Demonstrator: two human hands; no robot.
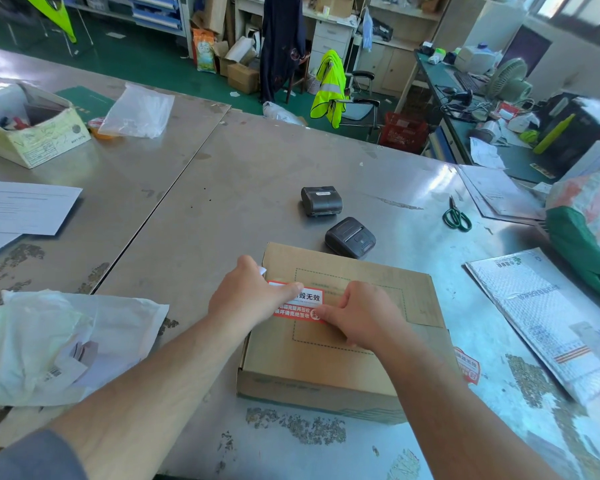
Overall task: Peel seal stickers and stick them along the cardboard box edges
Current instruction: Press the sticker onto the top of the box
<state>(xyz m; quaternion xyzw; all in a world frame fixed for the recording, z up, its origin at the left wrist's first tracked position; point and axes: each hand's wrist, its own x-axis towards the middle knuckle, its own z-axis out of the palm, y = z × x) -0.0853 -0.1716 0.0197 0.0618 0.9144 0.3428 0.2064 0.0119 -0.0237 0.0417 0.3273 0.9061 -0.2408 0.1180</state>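
Note:
A flat brown cardboard box (329,362) lies on the steel table in front of me. A red and white seal sticker (303,303) lies on its top near the left edge. My left hand (250,296) presses on the sticker's left part, with a scrap of white paper showing at its knuckles. My right hand (361,317) rests on the box top, its thumb on the sticker's right end. Another red seal sticker (467,367) is folded over the box's right edge.
Two black label printers (321,200) (350,237) sit just beyond the box. Green scissors (457,216) lie to the right, a printed mailer (555,323) at near right, white plastic bags (59,341) at left, papers (21,209) and an open carton (32,126) farther left.

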